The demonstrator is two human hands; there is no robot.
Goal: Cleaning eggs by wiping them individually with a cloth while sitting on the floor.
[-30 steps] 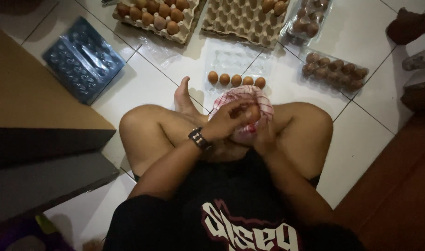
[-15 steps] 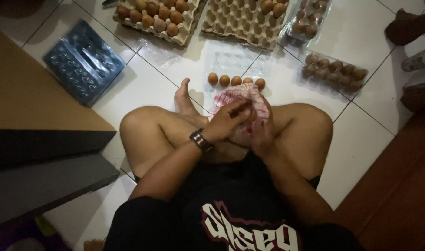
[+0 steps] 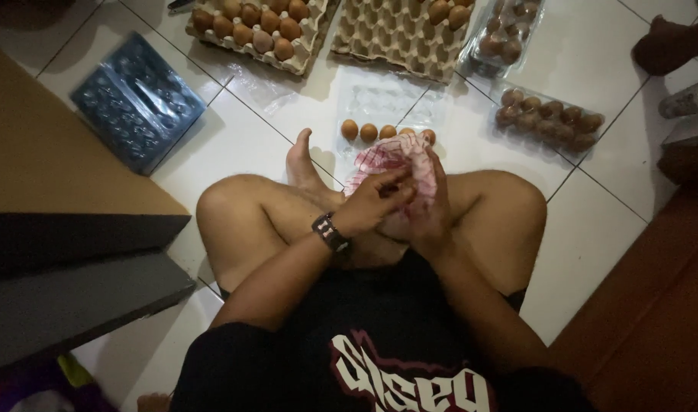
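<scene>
Two hands rub something inside a red-and-white checked cloth, held over the lap.

The left hand [image 3: 375, 204] and right hand [image 3: 429, 210] both have their grip closed on the red-and-white checked cloth [image 3: 391, 159], which sits between the crossed legs, just in front of a row of brown eggs [image 3: 369, 131] on a clear plastic egg tray [image 3: 379, 99] on the white tiled floor [image 3: 585, 229]. I cannot see what is inside the cloth. If it is an egg, soft, slow rubbing with a light squeeze would be best, keeping it low over the lap. Since half a second ago, the left fingers have curled in closer over the cloth, and the bundle looks a little lower.
</scene>
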